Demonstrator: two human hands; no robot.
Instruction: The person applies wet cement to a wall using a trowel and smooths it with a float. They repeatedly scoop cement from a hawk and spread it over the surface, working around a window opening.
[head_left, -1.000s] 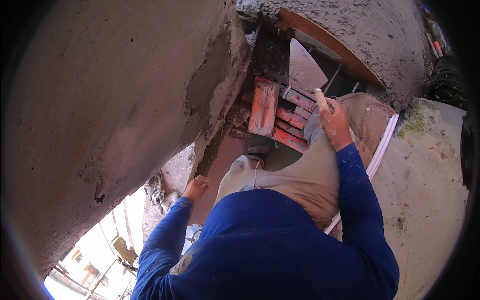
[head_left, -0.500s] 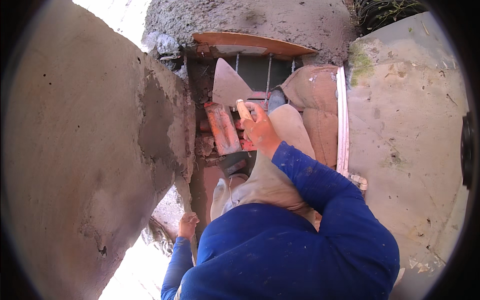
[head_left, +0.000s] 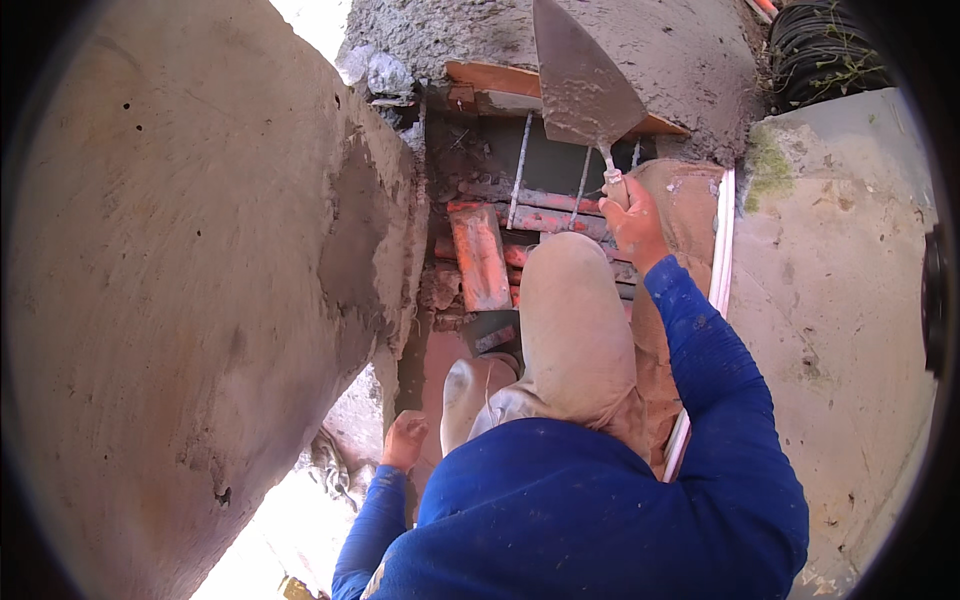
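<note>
My right hand [head_left: 638, 225] is closed round the handle of a pointed masonry trowel [head_left: 582, 85]. The blade is raised, tip pointing away from me, with grey mortar smeared over its face. Beneath the blade lies a pit with a brown board [head_left: 495, 77] along its far edge and thin metal bars [head_left: 521, 170] across the opening. An orange-red brick [head_left: 480, 257] rests left of my knee on several reddish pipes [head_left: 550, 220]. Down at my left side, my left hand [head_left: 405, 440] is curled into a loose fist beside the wall's lower edge, with nothing visible in it.
A big concrete slab wall [head_left: 220, 250] rises close on my left. To the right, a white pipe [head_left: 722, 240] runs along another concrete surface [head_left: 830, 330]. Rough wet mortar [head_left: 690, 60] covers the far side, near a coil of black hose [head_left: 825, 50].
My right hand has moved right and lifted the trowel, swinging its blade up and away from the pit. The view has shifted, and my left hand remains low at my side.
</note>
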